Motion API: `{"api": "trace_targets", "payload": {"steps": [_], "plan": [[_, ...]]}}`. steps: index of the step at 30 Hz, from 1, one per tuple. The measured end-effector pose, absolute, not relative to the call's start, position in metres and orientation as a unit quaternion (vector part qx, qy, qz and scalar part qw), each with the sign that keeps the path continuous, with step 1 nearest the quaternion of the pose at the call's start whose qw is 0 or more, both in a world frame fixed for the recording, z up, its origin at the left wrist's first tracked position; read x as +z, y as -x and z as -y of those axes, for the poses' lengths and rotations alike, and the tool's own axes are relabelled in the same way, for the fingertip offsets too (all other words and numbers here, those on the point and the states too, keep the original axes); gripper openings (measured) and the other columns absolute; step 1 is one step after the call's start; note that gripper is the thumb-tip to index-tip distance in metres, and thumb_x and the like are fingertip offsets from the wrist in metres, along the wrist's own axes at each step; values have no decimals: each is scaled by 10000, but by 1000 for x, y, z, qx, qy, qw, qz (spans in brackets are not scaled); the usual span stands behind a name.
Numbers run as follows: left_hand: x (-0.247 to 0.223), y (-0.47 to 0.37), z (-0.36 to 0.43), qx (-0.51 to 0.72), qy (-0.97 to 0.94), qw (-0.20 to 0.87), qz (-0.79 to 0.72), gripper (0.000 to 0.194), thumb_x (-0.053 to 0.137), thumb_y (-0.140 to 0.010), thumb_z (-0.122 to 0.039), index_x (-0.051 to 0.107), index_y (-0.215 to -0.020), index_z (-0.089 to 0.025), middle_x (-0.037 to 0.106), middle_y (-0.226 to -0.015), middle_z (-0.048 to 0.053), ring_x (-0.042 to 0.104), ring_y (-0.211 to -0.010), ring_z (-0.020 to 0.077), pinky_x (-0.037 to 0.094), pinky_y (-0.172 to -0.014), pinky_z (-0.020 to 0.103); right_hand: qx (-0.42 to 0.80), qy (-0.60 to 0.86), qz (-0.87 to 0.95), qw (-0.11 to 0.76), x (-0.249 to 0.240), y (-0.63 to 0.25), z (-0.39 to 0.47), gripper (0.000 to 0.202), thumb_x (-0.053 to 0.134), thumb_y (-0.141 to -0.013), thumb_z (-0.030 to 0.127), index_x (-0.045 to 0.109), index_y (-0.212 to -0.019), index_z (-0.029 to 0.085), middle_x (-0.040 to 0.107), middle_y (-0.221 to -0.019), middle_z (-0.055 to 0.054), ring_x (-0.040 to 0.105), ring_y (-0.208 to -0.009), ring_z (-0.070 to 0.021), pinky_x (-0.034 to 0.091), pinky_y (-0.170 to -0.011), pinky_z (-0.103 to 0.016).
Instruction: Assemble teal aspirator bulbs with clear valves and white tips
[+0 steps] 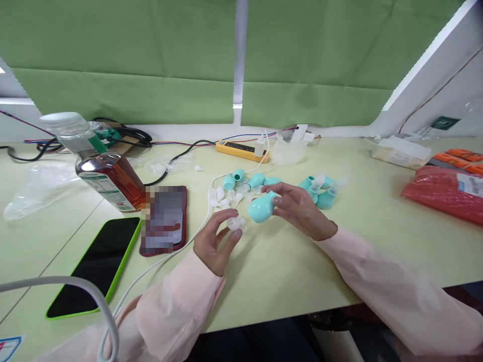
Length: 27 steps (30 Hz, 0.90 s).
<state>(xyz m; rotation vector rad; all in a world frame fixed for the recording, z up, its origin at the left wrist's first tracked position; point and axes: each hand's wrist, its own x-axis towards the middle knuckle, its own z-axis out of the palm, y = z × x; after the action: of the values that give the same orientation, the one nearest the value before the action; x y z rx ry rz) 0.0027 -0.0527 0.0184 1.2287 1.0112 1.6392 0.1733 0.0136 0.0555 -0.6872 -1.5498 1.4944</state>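
My left hand (218, 240) pinches a small translucent plastic piece (237, 224) between thumb and fingers. Just right of it, my right hand (298, 208) grips a glossy turquoise bulb-shaped part (260, 208) with a narrow neck. The two held pieces are close but apart, above the table. Behind them lie several more turquoise bulbs (228, 182) and a cluster of small white and clear plastic pieces (222, 197). To the right of my right hand, several turquoise bulbs with translucent pieces on them (326, 197) lie in a group, partly hidden by the hand.
A white cable (206, 213) runs across the table from a yellow power strip (241, 151). On the left are a green-edged phone (98, 266), a red-cased phone (181, 216) and a bottle of amber liquid (109, 176). A red plastic package (441, 191) lies at the right.
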Motion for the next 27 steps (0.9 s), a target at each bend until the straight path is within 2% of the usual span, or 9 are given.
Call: {"api": "trace_targets", "payload": {"steps": [2, 4, 6, 8, 11, 14, 17, 22, 27], "plan": [[20, -5, 55, 641, -483, 444, -398, 249, 575, -694, -247, 537, -922, -155, 574, -917, 86, 530, -914, 190, 467, -738, 285, 674, 242, 582, 385, 54, -172, -13, 153, 490, -779, 326, 454, -872, 210, 454, -1137, -54, 564, -821, -155, 498, -689, -409], [21, -6, 56, 627, -481, 464, -399, 297, 538, -722, -281, 491, -989, -159, 577, -840, 68, 556, -815, 171, 485, -694, 298, 703, 229, 572, 356, 52, -171, -14, 149, 421, -815, 353, 411, -899, 229, 472, -1119, -51, 571, -775, -147, 509, -632, -416], [21, -7, 57, 626, -478, 468, -401, 359, 523, -730, -296, 421, -1054, -178, 551, -738, 28, 545, -699, 140, 495, -599, 272, 671, 249, 602, 354, 50, -170, -15, 165, 436, -808, 360, 403, -909, 233, 521, -1040, -49, 560, -721, -134, 511, -571, -364], [21, -7, 58, 633, -472, 459, -407, 390, 549, -706, -290, 372, -1043, -204, 522, -670, -11, 514, -623, 118, 473, -517, 230, 585, 284, 661, 375, 47, -170, -15, 211, 530, -750, 348, 447, -891, 214, 558, -946, -48, 538, -706, -131, 490, -550, -296], [20, -6, 58, 622, -480, 436, -439, 298, 616, -638, -269, 448, -871, -185, 526, -659, -12, 492, -590, 102, 432, -493, 197, 446, 307, 755, 370, 46, -169, -12, 266, 630, -659, 344, 546, -853, 182, 581, -842, -40, 523, -737, -142, 446, -610, -263], [21, -4, 58, 597, -495, 432, -461, 219, 616, -629, -278, 552, -789, -142, 539, -665, 15, 465, -529, 89, 402, -472, 201, 382, 291, 814, 327, 47, -170, -6, 231, 485, -773, 378, 577, -816, 170, 572, -749, -24, 504, -674, -119, 409, -608, -246], [20, -2, 58, 587, -499, 434, -467, 226, 606, -633, -289, 597, -796, -133, 525, -611, 7, 424, -478, 81, 372, -452, 206, 353, 287, 836, 308, 49, -168, 1, 302, 344, -846, 365, 551, -764, 161, 530, -654, -8, 450, -575, -95, 374, -537, -222], [17, 1, 57, 562, -531, 413, -482, 224, 613, -625, -297, 628, -760, -120, 475, -501, -16, 374, -443, 75, 330, -437, 203, 338, 299, 843, 294, 47, -166, 3, 313, 315, -855, 373, 524, -759, 160, 513, -650, -4, 432, -571, -93, 360, -532, -215], [18, 4, 57, 544, -540, 407, -496, 233, 621, -608, -308, 647, -746, -122, 481, -498, -10, 378, -441, 77, 306, -420, 204, 321, 272, 865, 275, 47, -167, 3, 242, 426, -801, 398, 503, -804, 170, 525, -672, -3, 449, -570, -95, 374, -527, -213]]}}
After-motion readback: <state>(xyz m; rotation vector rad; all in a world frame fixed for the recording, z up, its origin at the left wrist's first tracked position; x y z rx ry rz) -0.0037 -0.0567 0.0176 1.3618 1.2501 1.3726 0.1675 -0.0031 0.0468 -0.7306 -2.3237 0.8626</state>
